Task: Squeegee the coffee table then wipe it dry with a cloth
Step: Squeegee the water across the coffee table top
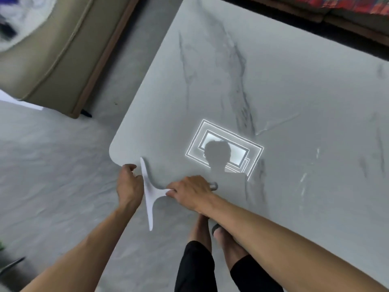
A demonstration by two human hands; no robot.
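A white squeegee [149, 191] lies across the near left corner of the marble-patterned coffee table [273, 91], its blade running past the table's edge. My right hand [190, 191] grips the squeegee's handle, whose looped end sticks out behind the knuckles. My left hand [128, 186] sits at the table's edge beside the blade, fingers curled, touching the blade's left side. No cloth is in view.
A beige sofa [52, 49] with a wooden base stands at the upper left, another sofa with a red patterned cover [347, 5] along the top right. Grey floor [52, 175] lies left of the table. My legs and feet [210, 239] stand at the table's near edge.
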